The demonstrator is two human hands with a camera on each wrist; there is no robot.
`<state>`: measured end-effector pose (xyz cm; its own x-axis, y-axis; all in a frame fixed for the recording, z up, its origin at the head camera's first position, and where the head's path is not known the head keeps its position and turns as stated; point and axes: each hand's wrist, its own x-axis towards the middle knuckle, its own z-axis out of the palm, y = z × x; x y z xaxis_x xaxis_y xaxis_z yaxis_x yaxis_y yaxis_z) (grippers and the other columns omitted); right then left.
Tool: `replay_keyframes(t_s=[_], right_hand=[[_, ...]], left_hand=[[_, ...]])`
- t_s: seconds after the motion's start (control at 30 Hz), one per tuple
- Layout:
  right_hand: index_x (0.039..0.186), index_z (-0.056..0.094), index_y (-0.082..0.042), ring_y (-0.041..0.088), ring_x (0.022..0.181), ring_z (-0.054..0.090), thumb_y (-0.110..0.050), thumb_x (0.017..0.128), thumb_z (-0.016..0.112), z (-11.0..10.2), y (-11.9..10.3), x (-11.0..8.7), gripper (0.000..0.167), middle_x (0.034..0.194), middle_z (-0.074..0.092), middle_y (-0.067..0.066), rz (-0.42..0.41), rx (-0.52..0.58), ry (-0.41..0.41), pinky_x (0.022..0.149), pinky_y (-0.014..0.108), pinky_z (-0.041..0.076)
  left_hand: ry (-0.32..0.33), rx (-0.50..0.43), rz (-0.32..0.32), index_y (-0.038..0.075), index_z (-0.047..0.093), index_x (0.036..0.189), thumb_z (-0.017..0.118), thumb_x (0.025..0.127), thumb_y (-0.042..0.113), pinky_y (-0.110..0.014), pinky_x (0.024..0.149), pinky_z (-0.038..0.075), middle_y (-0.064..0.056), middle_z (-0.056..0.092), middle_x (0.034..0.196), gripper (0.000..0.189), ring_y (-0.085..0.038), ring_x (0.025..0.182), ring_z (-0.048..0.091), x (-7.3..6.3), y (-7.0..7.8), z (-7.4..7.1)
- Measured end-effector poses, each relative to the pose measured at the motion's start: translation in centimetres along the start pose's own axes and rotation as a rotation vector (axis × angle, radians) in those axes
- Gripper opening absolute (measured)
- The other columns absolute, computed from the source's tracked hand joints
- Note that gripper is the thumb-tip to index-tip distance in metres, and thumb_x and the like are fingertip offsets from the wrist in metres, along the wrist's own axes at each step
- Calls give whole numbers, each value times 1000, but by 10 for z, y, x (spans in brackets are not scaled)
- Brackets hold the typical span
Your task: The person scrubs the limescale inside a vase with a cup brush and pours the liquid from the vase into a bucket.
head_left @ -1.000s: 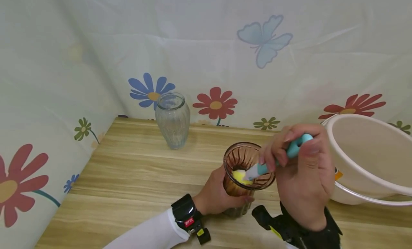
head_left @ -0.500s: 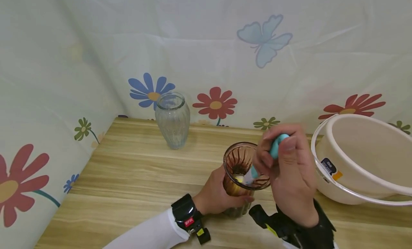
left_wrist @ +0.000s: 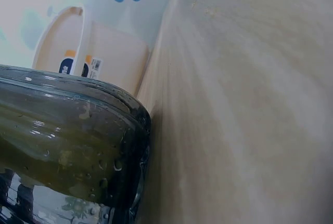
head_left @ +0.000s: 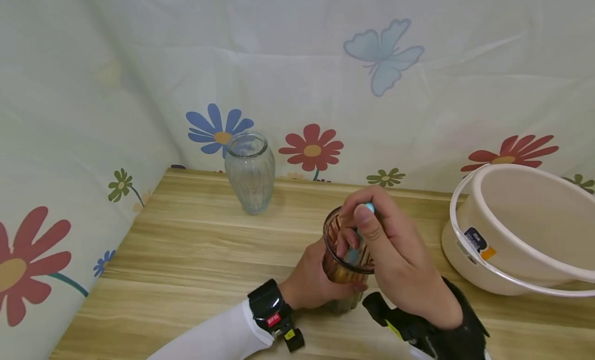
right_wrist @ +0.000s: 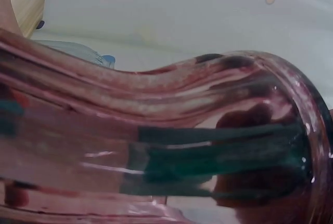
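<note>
My left hand [head_left: 310, 278] grips the body of a brown ribbed glass vase [head_left: 341, 305] with a flared rim, standing on the table. My right hand [head_left: 405, 266] reaches over the rim, its fingers partly inside the mouth. Those fingers hold the turquoise handle of a cup brush [head_left: 370, 207]; its yellow head, visible earlier, is hidden down in the vase. In the right wrist view the turquoise handle shows through the pinkish glass of the vase [right_wrist: 161, 99]. Water drops dot the thick base of the vase [left_wrist: 78, 130] in the left wrist view.
A clear glass vase [head_left: 251, 179] stands at the back left of the wooden table [head_left: 195, 246]. To the right is a cream bucket [head_left: 465, 267] with its handle hanging over the front. A flowered sheet [head_left: 288, 81] hangs along the back and left.
My right hand has moved left and down, pushing the brush deeper until its yellow head is out of sight. The left hand keeps its grip on the vase in the same place.
</note>
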<state>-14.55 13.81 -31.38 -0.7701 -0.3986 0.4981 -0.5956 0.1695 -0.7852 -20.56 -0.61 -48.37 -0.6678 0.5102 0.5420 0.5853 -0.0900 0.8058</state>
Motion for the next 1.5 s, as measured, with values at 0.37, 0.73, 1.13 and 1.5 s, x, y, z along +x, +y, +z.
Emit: replay_keyframes(t_s=[0.37,0.73,1.13,1.5], right_hand=[[112,49,0,19,74,60,-3,111,30,1,-3,2,19,82,54,6,15,43,-5,72,30,53],[109,50,-1,19,72,60,-3,111,32,1,0,3,18,78,53,6,-5,52,2,70,33,50],[100,43,4,21,74,63,-5,112,25,1,5,6,24,79,48,3,-137,137,78,78,32,56],[105,43,6,26,72,62,-8,112,27,1,14,4,23,81,46,8,-354,410,333,95,44,59]], left_hand=[[-12,-30,-19,13,48,138,86,78,10,-32,101,57,-11,67,127,72,-11,113,67,-1,1,-1],[2,10,-3,13,48,137,87,77,10,-32,101,58,-10,68,126,71,-11,113,67,0,0,-1],[5,0,-40,14,49,139,87,77,13,-31,99,58,-9,68,126,72,-10,111,67,-2,1,-2],[5,37,-40,17,47,141,86,78,16,-30,100,57,-5,66,130,74,-9,115,65,-1,1,-1]])
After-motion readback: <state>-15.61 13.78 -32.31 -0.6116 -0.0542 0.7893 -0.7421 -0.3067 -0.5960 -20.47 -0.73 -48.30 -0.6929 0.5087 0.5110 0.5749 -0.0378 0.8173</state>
